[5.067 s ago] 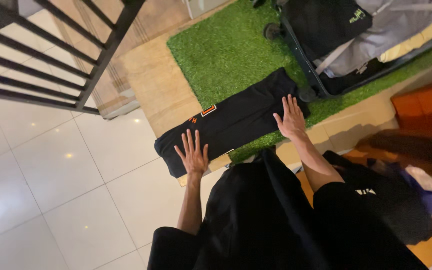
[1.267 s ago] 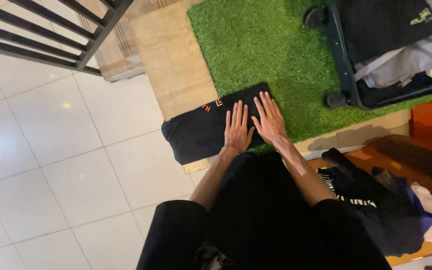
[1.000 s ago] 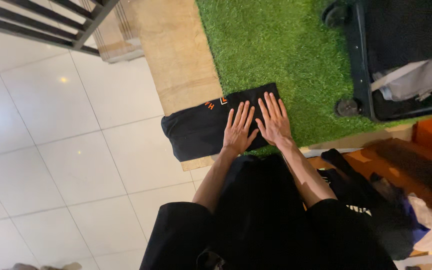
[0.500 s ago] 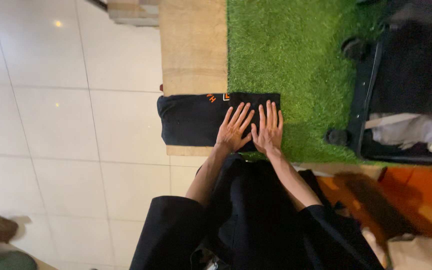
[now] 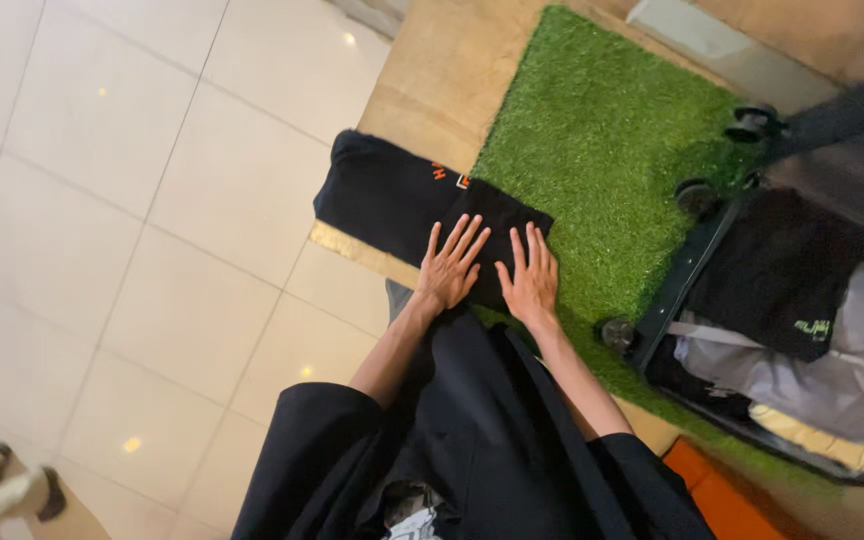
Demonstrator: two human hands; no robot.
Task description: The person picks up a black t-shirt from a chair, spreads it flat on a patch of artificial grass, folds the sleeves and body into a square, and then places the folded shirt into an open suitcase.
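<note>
A folded black garment (image 5: pixel 382 195) with small orange markings lies across a tan wooden strip (image 5: pixel 422 80) and the edge of a green artificial grass mat (image 5: pixel 602 140). My left hand (image 5: pixel 450 268) rests flat on the garment's near right part, fingers spread. My right hand (image 5: pixel 529 281) lies flat beside it, on the garment's right end where it meets the grass. Both palms press down and neither grips anything. My black sleeves and clothing fill the lower middle of the view.
An open black wheeled suitcase (image 5: pixel 687 270) with black, grey and cream clothes stands on the mat at right. White glossy floor tiles (image 5: pixel 132 200) spread to the left. An orange surface (image 5: pixel 722 490) shows at the bottom right. A pale object (image 5: pixel 7 490) sits at the bottom left.
The garment went from a long strip to a shorter fold, and my hands came together on its right end. In the last second the hands stayed put while the camera swung round.
</note>
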